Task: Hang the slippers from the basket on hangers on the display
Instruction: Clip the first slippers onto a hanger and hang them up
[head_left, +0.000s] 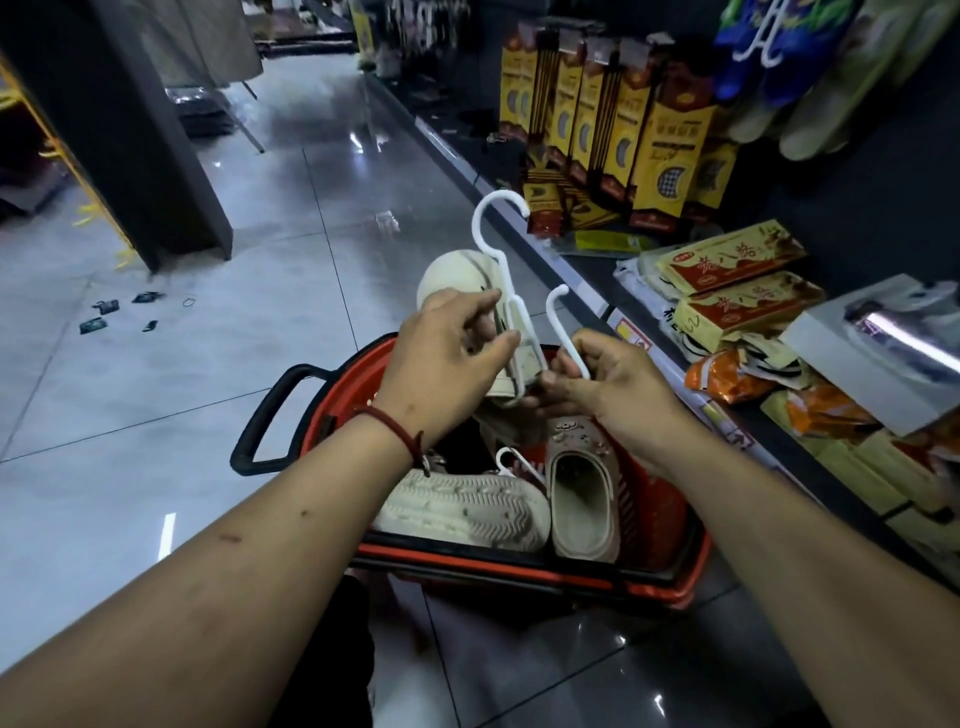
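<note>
Both hands are up over the red basket (493, 560), which sits on the grey tiled floor (208, 374) close beside the shelf edge (631, 332) on the R. L hand (447, 358) pinches a cream slipper (452, 273) betw. thumb and forefinger, toe end up. A white hanger (476, 224) lies against the slipper's side, its big hook standing clear above. R hand (618, 387) has its fingers curled round the lower end of a second hanger (550, 314), hook up, just beside the first. The fingertips of both hands nearly meet at the slipper's lower end (can't tell if the two hangers touch there).

In the basket: a sole-up slipper (462, 509) on the L, a pinkish clog (582, 499) w/ charms beside it by the R wall, and a third hanger (511, 461) betw. them, partly buried. The black basket handle (260, 415) sticks out L over the floor.

Room: wide open floor to the L and ahead, up to the dark pillar (130, 130), w/ a few bits of litter (104, 314) near it. R side is tight, the basket wall near the shelf front. The shelf holds flat yellow-red packs (737, 280) and a silver box (872, 353). Above them yellow-brown packets (623, 130) hang in a row. Blue and green slippers (753, 57) hang on the display top R, well above the hands.
</note>
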